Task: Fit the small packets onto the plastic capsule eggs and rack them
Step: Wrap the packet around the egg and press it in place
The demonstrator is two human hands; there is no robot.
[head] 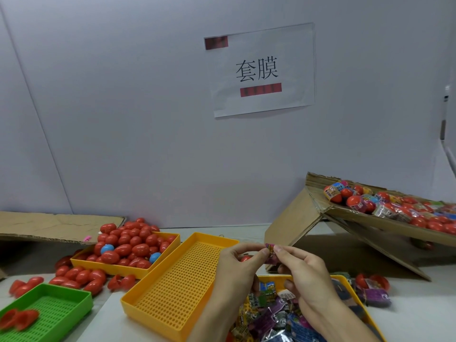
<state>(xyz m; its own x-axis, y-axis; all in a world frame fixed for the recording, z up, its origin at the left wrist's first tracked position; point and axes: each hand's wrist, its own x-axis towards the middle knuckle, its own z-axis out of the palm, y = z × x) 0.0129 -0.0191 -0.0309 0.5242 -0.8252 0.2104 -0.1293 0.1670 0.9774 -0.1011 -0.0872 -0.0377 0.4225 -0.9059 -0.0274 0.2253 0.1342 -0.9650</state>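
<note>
Overhead, a pale bluish wall (123, 107) filled most of the view, a seam running down its left side. Work surface was a light tabletop (407, 314) pushed against that wall.

Far left: flattened cardboard sheet (49, 227) lay along the wall's foot. Below it, near corner, a green perforated tray (61, 307) held a few open red shells. Loose red capsule eggs (79, 276) lay scattered on the table between the green tray and a yellow tray (116, 266) heaped with red eggs, two blue ones among them.

Centre: an empty yellow perforated tray (172, 292) sat at an angle, just beside the heaped one. On the wall above, a white paper sign (261, 70) with two large black characters and two blurred red patches.

Right of centre: left hand (237, 265) and right hand (301, 272) were raised close together, both pinching one small pink-purple packet (271, 253) between thumbs and fingertips. A red egg (245, 258) showed behind the left fingers; whether it was gripped, cannot tell. Beneath the hands, a third yellow tray (350, 290) held a pile of packets (271, 317).

Far right: a cardboard box (296, 218), propped at a tilt, carried wrapped eggs (385, 203). A few more wrapped eggs lay on the table under it.
</note>
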